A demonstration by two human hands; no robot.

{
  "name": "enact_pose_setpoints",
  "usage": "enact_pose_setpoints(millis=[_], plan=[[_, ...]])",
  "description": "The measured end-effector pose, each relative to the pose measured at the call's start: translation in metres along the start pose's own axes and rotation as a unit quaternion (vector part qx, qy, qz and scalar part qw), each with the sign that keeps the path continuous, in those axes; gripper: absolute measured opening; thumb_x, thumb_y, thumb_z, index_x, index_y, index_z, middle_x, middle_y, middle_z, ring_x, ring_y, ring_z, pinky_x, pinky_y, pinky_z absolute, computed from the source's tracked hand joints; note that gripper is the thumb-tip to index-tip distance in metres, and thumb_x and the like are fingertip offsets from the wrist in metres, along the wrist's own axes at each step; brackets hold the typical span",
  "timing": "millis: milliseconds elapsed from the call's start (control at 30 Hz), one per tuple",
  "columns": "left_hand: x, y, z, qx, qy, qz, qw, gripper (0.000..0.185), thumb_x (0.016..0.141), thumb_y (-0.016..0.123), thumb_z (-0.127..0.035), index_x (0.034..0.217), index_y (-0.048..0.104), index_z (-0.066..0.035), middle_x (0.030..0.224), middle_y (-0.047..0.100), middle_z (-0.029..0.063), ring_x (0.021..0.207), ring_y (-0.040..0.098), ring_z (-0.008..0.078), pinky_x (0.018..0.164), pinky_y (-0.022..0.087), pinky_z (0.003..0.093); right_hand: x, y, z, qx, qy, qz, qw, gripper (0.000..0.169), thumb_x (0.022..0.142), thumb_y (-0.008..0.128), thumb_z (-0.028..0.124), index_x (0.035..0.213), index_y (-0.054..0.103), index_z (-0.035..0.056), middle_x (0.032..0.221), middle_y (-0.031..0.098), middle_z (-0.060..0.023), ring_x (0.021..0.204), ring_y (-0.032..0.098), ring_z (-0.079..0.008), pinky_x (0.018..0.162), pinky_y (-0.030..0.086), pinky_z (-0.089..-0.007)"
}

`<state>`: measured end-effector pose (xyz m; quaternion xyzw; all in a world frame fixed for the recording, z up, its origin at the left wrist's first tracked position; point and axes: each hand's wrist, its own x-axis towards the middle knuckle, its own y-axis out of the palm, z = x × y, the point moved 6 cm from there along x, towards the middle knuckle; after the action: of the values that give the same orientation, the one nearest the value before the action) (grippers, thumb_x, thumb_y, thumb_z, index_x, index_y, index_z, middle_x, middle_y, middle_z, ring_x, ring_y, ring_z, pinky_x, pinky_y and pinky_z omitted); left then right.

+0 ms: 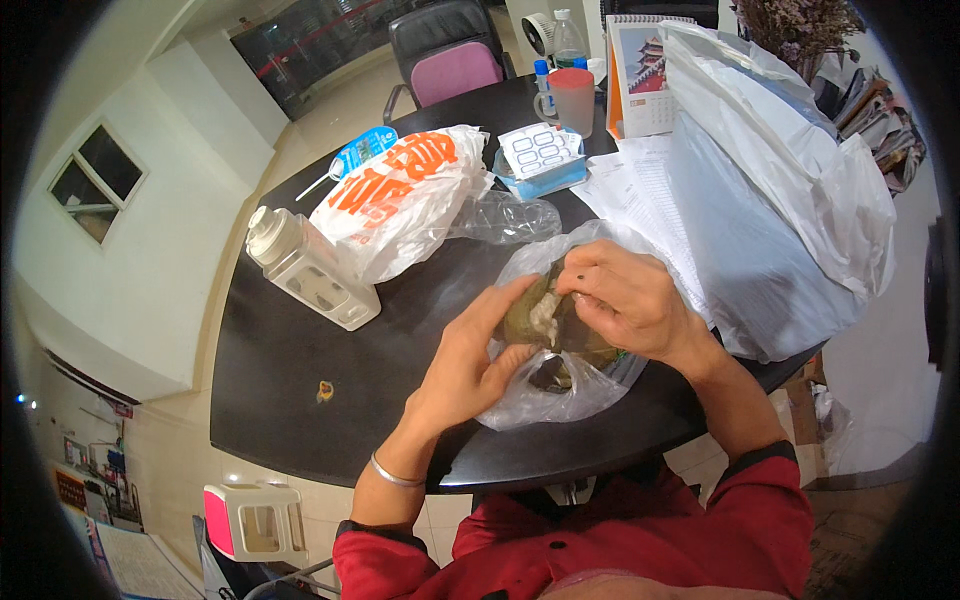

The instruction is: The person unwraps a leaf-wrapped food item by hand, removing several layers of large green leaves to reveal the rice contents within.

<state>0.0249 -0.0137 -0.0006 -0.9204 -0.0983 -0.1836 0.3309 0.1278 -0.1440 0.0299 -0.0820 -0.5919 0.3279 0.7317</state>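
Note:
A leaf-wrapped rice dumpling [517, 321], olive green, is partly unwrapped on a thin clear plastic bag [559, 411] at the near side of the black table [352, 420]. Pale sticky rice [544, 315] shows in the gap between its leaves. My left hand [472, 349] grips the dumpling from the left, thumb below and fingers above. At the gap's upper right, my right hand [637, 304] pinches the leaf wrapper, its fingertips close to the rice. More dark leaf [589, 352] lies under the right hand, partly hidden by it and the bag.
Left of the bag stand a cream bottle [319, 270] and a white plastic bag [409, 195] with orange print. Behind are a clear plastic container [510, 217], a blue box [540, 176] and a lidded jug [574, 105]. Papers [645, 195] and a large full plastic bag [765, 225] flank the right.

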Motion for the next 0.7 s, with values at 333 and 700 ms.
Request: enact_pose_setpoints(millis=[333, 700], plan=[[-0.005, 0.007, 0.019, -0.315, -0.085, 0.01, 0.945, 0.052, 0.087, 0.067, -0.012, 0.132, 0.045, 0.003, 0.119, 0.058, 0.0067, 0.109, 0.052, 0.013, 0.096, 0.041, 0.0294, -0.003, -0.007, -0.008, 0.033, 0.013, -0.037, 0.999, 0.023, 0.064, 0.062, -0.01, 0.084, 0.063, 0.0022, 0.087, 0.063, -0.0097, 0.074, 0.063, -0.0223, 0.062, 0.05, -0.0295], [-0.004, 0.003, 0.023, -0.336, -0.106, 0.002, 0.936, 0.046, 0.09, 0.065, -0.016, 0.127, 0.049, 0.004, 0.118, 0.059, 0.0065, 0.108, 0.053, 0.0122, 0.094, 0.042, 0.0287, -0.001, -0.01, -0.009, 0.076, -0.003, -0.013, 0.997, 0.022, 0.067, 0.062, -0.01, 0.085, 0.063, 0.0018, 0.087, 0.062, -0.0072, 0.071, 0.062, -0.019, 0.058, 0.049, -0.0287]])
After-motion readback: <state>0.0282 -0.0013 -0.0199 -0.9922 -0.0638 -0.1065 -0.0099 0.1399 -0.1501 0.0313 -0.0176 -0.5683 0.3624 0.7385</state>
